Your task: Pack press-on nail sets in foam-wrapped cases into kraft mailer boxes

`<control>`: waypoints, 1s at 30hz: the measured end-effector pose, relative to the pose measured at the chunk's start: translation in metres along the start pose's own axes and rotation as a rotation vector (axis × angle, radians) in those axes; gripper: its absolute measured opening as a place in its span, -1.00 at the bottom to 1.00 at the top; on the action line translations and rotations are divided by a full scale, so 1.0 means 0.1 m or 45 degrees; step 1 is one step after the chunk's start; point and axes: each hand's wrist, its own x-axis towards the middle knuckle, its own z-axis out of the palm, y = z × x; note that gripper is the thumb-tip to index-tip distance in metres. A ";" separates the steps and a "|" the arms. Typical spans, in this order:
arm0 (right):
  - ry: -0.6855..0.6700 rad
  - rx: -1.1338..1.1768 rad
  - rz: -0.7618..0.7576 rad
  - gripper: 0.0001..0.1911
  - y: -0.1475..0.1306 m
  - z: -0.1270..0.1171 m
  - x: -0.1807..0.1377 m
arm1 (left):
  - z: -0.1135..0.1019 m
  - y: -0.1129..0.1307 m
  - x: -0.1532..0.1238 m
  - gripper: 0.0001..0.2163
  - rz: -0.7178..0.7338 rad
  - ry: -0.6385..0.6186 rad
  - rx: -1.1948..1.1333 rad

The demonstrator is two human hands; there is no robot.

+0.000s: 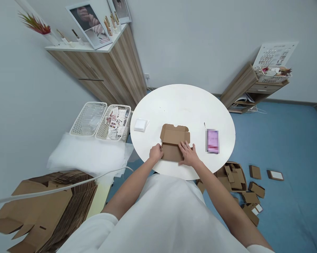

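Observation:
A small brown cardboard box (pixel 174 135) lies partly folded on the round white table (pixel 184 105), its lid flap standing open towards the far side. My left hand (pixel 156 153) is curled against the box's left side wall, gripping it. My right hand (pixel 188 153) rests with fingers stretched flat over the box's right front part, pressing down on it. A pink and purple packet (pixel 212 141) lies on the table to the right of the box, and a small white pad (pixel 140 124) to its left.
Two white mesh baskets (pixel 88 119) (pixel 116 123) stand on a white-covered surface at left, one holding small cards. Flat cardboard blanks (pixel 50 207) are stacked at lower left. Several folded small boxes (pixel 242 182) lie on the blue floor at right. Wooden cabinets stand against the walls.

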 end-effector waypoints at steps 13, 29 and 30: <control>-0.018 -0.015 -0.014 0.21 0.05 0.04 0.03 | 0.07 -0.08 -0.06 -0.67 0.074 -0.025 -0.267; -0.004 0.010 -0.022 0.17 0.05 0.02 0.03 | -0.23 -0.08 -0.17 0.16 0.647 -0.073 -0.012; -0.005 0.006 -0.022 0.16 0.04 0.01 0.03 | -0.23 -0.07 -0.13 0.15 0.667 -0.105 -0.005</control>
